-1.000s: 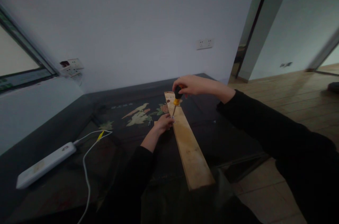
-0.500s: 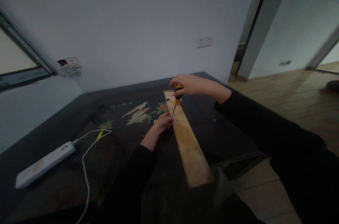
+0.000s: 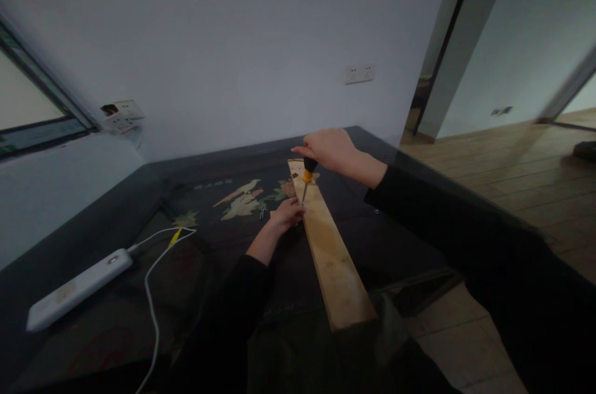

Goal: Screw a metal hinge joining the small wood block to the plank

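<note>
A long wooden board (image 3: 334, 257) lies on the dark table, running from near me toward the wall. My right hand (image 3: 328, 147) is closed over the top of a black and yellow screwdriver (image 3: 308, 175), which stands nearly upright, slightly tilted. Its tip meets a small silvery piece (image 3: 302, 203) at the board's left edge. Beside that tip, my left hand (image 3: 287, 214) has its fingers together against the board's edge. What they pinch is too small to make out. A bit of pale wood (image 3: 273, 213) shows behind the left hand.
Small metal pieces (image 3: 262, 213) lie left of my left hand on the table (image 3: 218, 276), which has a bird and flower picture. A white power strip (image 3: 81, 288) with a white cable (image 3: 151, 301) is at the left. The wall (image 3: 242, 59) stands behind.
My right hand has turned on the screwdriver handle, and its wrist has shifted a little left. The screwdriver leans slightly less. My left hand and the board stay in place.
</note>
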A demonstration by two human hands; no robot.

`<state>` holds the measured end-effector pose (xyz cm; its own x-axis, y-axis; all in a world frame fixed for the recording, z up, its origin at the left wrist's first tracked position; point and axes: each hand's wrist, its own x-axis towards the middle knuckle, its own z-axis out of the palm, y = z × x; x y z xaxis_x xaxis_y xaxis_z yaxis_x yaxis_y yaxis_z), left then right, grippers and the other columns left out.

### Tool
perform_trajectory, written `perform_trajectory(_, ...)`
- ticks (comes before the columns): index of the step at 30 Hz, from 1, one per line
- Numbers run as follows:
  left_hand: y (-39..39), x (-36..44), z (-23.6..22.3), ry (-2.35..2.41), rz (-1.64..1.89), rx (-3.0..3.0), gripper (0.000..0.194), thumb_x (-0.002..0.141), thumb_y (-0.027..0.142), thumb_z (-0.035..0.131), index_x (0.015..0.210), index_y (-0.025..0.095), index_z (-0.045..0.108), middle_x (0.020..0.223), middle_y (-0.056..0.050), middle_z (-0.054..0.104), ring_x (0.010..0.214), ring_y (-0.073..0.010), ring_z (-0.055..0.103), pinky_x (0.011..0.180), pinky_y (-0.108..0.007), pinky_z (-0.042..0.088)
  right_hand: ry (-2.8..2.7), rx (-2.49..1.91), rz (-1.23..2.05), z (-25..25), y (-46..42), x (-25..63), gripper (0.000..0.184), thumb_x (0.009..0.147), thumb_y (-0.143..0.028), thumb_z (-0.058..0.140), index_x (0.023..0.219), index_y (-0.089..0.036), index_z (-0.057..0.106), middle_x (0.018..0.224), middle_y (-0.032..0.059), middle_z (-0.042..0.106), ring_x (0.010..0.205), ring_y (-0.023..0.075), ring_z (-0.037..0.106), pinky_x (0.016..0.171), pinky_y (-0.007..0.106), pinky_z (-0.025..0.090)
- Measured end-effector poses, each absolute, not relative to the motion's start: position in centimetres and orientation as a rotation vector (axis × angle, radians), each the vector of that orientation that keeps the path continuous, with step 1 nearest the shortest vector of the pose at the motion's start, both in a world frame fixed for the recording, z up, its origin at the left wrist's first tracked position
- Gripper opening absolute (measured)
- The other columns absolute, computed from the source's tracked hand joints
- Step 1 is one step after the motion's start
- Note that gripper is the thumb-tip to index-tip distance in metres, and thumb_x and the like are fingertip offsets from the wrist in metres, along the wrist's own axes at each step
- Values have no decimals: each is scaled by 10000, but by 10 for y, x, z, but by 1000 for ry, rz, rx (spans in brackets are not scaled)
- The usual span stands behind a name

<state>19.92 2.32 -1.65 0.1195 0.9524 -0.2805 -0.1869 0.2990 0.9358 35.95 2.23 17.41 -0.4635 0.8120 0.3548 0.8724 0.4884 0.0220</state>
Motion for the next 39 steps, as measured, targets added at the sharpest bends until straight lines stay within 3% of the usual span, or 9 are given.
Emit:
perform_trajectory(2, 23, 200, -16, 1136, 1024, 879, 399, 631, -56, 688, 982, 130, 656, 841, -43, 724, 640, -120, 670, 600, -213, 541, -2495, -1375, -162, 177, 25, 366, 458, 978, -544, 522, 1091, -160, 744, 1024, 158, 736, 897, 243, 657, 716, 317, 406)
perform_trajectory(5, 24, 201, -15, 1154, 1035, 855, 399, 629, -79, 655, 971, 127, 659, 803, -34, 714, 627, -117, 661, 598, -209, 535, -2654, -1164, 5, 183, 28, 380, 368, 909, -397, 663, 1203, -181, 707, 1136, 131, 715, 955, 226, 639, 761, 310, 420)
perform_trajectory(9, 24, 201, -14, 1155, 1021, 836, 399, 640, -92, 639, 974, 124, 663, 828, -47, 720, 651, -123, 667, 631, -228, 553, -2736, -1006, 39, 185, 24, 387, 288, 907, -200, 596, 1163, -179, 725, 1155, 113, 708, 999, 211, 622, 822, 310, 419)
perform_trajectory(17, 26, 201, -19, 1133, 1037, 852, 369, 619, -74, 719, 920, 129, 653, 832, -42, 710, 666, -111, 671, 643, -209, 551, -2440, -1483, -372, 170, 16, 364, 439, 1032, -386, 421, 1069, -97, 751, 1010, 204, 735, 910, 264, 668, 722, 332, 390)
perform_trajectory(22, 23, 201, -17, 1141, 1037, 839, 366, 646, -69, 697, 948, 133, 652, 814, -39, 710, 629, -110, 660, 608, -209, 541, -2427, -1435, -240, 165, 25, 368, 469, 994, -530, 482, 1115, -154, 735, 1038, 167, 738, 903, 253, 666, 717, 321, 399)
perform_trajectory(27, 20, 202, -11, 1171, 1050, 818, 351, 639, -87, 658, 903, 145, 659, 760, -27, 703, 643, -123, 661, 631, -219, 553, -2606, -1174, 93, 175, 32, 385, 431, 868, -378, 691, 1258, -193, 684, 1148, 113, 722, 945, 218, 644, 761, 304, 430)
perform_trajectory(31, 21, 202, -10, 1181, 1042, 804, 366, 623, -99, 662, 906, 134, 654, 754, -31, 699, 612, -113, 650, 608, -213, 545, -2612, -1116, 84, 179, 28, 388, 345, 869, -226, 635, 1202, -174, 713, 1127, 102, 726, 962, 207, 640, 801, 304, 434)
perform_trajectory(34, 20, 201, -10, 1177, 1040, 813, 368, 628, -99, 682, 919, 123, 646, 744, -27, 688, 569, -93, 628, 555, -190, 517, -2514, -1239, -63, 174, 22, 381, 282, 935, -287, 577, 1126, -154, 735, 1066, 126, 735, 937, 217, 645, 770, 307, 416)
perform_trajectory(39, 20, 201, -11, 1200, 1034, 824, 359, 661, -94, 667, 936, 135, 639, 692, -1, 669, 532, -78, 598, 506, -160, 487, -2324, -1484, -298, 162, 18, 367, 457, 1014, -467, 440, 1075, -128, 740, 1015, 184, 731, 908, 261, 649, 720, 328, 391)
